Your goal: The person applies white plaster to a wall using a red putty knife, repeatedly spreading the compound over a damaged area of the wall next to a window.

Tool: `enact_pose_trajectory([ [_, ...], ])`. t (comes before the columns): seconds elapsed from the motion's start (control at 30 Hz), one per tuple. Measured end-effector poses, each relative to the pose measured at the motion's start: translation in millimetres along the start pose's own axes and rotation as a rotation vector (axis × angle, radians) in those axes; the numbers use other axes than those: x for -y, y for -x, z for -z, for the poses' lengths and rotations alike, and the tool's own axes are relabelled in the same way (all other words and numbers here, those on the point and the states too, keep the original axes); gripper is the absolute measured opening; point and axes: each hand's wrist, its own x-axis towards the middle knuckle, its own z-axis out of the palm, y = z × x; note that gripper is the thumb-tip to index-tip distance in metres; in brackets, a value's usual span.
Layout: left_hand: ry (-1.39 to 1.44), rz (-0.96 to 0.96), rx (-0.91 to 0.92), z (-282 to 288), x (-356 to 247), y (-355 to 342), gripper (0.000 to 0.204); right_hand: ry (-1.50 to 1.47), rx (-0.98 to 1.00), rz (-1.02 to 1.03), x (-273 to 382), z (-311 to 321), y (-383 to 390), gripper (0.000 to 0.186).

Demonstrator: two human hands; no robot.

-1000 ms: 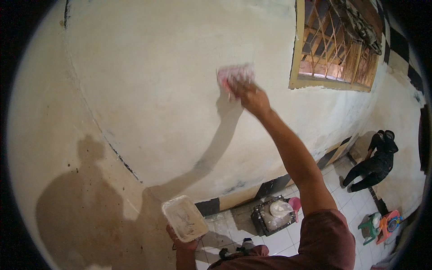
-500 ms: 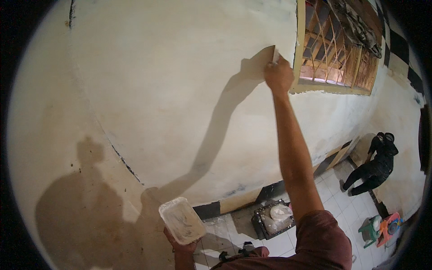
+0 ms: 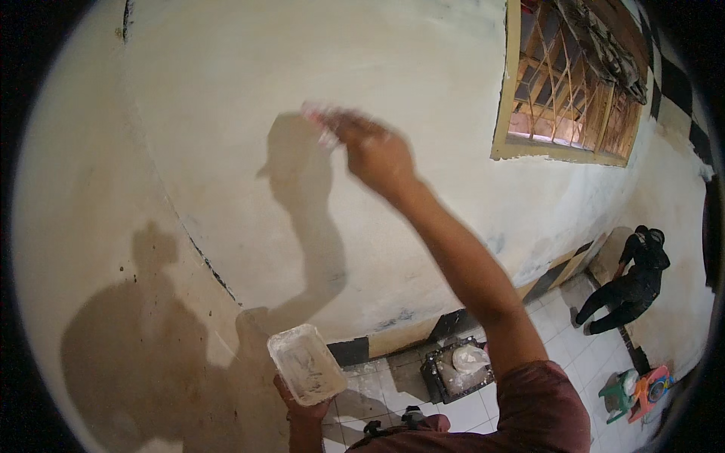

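Raised in front of the off-white wall (image 3: 211, 90), my right hand (image 3: 374, 157) is closed on a pinkish flat scraper (image 3: 319, 116), blurred by motion and partly hidden by the fingers, casting a shadow on the wall. Low in the view, my left hand (image 3: 300, 402) grips a pale rectangular plastic tray (image 3: 306, 362) from beneath and the side. Its inside is smeared with whitish paste.
A barred window (image 3: 566, 98) is at upper right. A person in dark clothing (image 3: 638, 275) bends at the right wall. Below, a black crate (image 3: 438, 374) holds a white container (image 3: 470, 358) on the tiled floor (image 3: 565, 351). Green and orange stools (image 3: 619, 396) stand at lower right.
My right hand went up and right to the window edge, then swung back leftward across the wall, now further left than at first. My left hand and tray stay almost still.
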Motion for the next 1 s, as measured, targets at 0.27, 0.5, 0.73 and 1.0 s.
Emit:
enact_pose_trajectory([
  [0.27, -0.067, -0.036, -0.021, 7.8, -7.5, 2.4, 0.069, 0.241, -0.117, 0.11, -79.0, 15.3, -53.4, 0.039],
  [0.5, 0.017, 0.003, -0.034, 19.3, -8.6, -1.3, 0.072, 0.102, 0.338, 0.447, -30.7, -48.5, 190.1, 0.052],
  [0.73, -0.118, -0.036, -0.081, 6.7, -7.6, -1.8, 0.072, 0.251, -0.002, 0.148, -79.6, 21.4, 100.3, 0.046],
  [1.0, -0.061, 0.059, -0.025, 21.5, -5.4, -12.2, 0.068, 0.283, -0.314, 0.003, -107.5, 30.8, -16.4, 0.037],
])
